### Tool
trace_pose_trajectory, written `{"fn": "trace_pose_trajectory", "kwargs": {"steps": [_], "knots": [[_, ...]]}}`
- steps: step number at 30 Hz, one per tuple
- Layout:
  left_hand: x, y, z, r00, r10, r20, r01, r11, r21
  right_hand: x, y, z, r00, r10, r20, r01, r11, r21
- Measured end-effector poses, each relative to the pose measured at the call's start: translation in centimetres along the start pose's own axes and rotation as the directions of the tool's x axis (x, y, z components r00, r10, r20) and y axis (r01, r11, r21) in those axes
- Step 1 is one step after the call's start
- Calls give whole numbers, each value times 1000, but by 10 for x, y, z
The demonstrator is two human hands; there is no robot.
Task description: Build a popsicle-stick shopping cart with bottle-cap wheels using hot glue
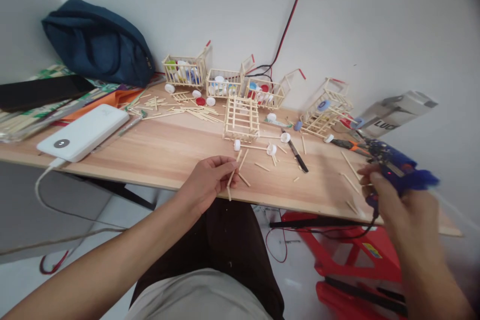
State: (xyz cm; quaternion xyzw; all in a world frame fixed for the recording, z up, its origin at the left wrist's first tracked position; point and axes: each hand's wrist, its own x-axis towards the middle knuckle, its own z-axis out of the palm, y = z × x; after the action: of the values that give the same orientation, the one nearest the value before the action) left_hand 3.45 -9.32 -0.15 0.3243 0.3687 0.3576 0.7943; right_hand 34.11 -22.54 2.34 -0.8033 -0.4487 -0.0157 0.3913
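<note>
My left hand is at the table's front edge, thumb and fingers pinched on a thin wooden stick with a short piece angled at its lower end. At the right, my right hand is wrapped round a blue glue gun, somewhat blurred and raised above the table. Its nozzle points left, and a red light shows on its body. Just beyond my left hand stands a small cart basket built from sticks. White cap wheels on a stick axle lie in front of it.
Several miniature stick shopping carts holding coloured caps line the wall. Loose sticks, a black-handled knife and pliers lie on the wooden table. A white power bank, blue bag and red stool are nearby.
</note>
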Motion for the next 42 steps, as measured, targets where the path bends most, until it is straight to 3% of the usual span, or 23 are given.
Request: {"fn": "trace_pose_trajectory", "kwargs": {"steps": [2, 4, 6, 9, 13, 21, 31, 42], "knots": [[0, -1, 0, 1000, -11, 0, 11, 1000, 8, -24, -26, 6, 987, 141, 74, -158, 934, 320], [-1, -2, 1, 1000, -29, -2, 29, 999, 14, -49, -50, 17, 961, 190, 200, -260, 862, 434], [-3, -4, 3, 999, -31, 10, 31, 999, 14, -71, -67, 28, 937, 116, 329, -274, 829, 488], [-5, -6, 6, 1000, 1, 31, -1, 1000, 6, -91, -83, 44, 917, 23, 398, -236, 836, 495], [-5, -9, 8, 999, 32, 22, -31, 999, -30, -94, -95, 55, 886, -96, 454, -174, 838, 517], [-3, -11, 8, 1000, -8, 25, 11, 992, -123, -91, -104, 53, 884, -161, 439, -60, 892, 448], [-8, -7, 10, 1000, 27, 9, -26, 996, -82, -93, -101, 58, 861, -114, 495, -96, 920, 379], [-7, -6, 9, 1000, 7, -2, -7, 997, -74, -89, -101, 62, 858, -143, 493, -58, 927, 369]]}}
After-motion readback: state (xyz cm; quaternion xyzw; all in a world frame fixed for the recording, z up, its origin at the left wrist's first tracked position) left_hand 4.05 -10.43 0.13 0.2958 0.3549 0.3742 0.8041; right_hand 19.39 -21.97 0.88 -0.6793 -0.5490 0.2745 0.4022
